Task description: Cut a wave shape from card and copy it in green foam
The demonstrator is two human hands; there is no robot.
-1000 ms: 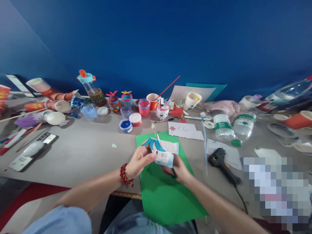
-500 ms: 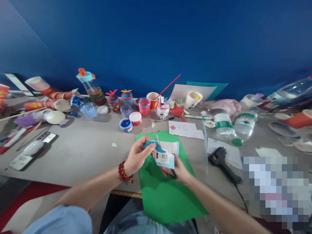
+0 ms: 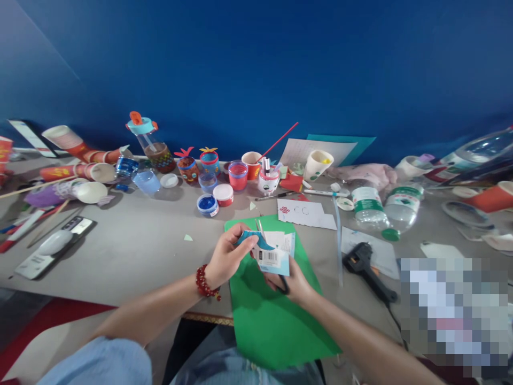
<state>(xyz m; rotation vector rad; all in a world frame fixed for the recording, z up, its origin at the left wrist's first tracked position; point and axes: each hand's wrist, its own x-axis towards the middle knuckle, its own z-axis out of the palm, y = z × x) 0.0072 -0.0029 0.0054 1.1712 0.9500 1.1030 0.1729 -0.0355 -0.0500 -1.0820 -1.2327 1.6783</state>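
Note:
Between thumb and fingers, my left hand pinches a piece of printed card, white and light blue with a barcode and a darker blue part near the thumb. My right hand is closed round the black handles of scissors, partly hidden behind the card. The scissor blades point up and away past the card's far edge, slightly apart. Both hands are above a green sheet at the table's front edge. Another pale printed piece shows behind the card; whether it is joined to it, I cannot tell.
A black glue gun lies to the right, near plastic bottles. Along the back stand paint pots, decorated cups and a drinking bottle. At left lies a phone with a white mouse-like object on it.
The card has shifted slightly to the right, and the scissor blades have closed somewhat and tilted. Both hands keep nearly the same place.

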